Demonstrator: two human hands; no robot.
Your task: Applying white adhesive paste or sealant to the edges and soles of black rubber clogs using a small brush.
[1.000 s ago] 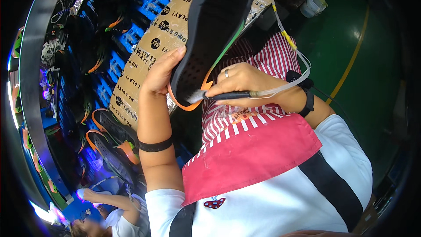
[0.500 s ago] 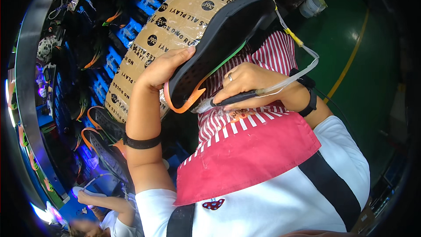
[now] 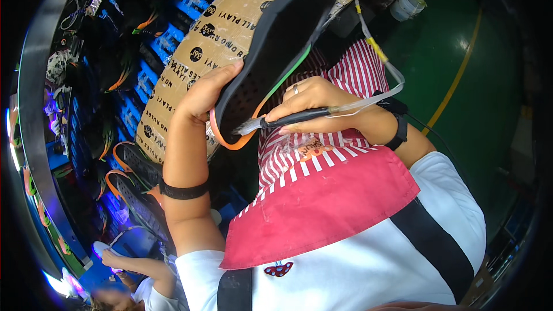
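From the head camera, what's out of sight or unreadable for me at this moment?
All in the head view:
Left hand: most fingers, hidden behind the shoe sole.
Shoe sole: its far face, turned away from the camera.
Brush: bristle tips too small to tell whether they are wet.
Hose: its far end, cut off by the upper edge.
Co-worker: lower body, cut off by the lower edge.

Yellow line (image 3: 451, 98) on green floor (image 3: 429, 60).

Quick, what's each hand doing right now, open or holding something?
Left hand: holding a black shoe sole by its edge.
Right hand: closed around a black-handled brush.
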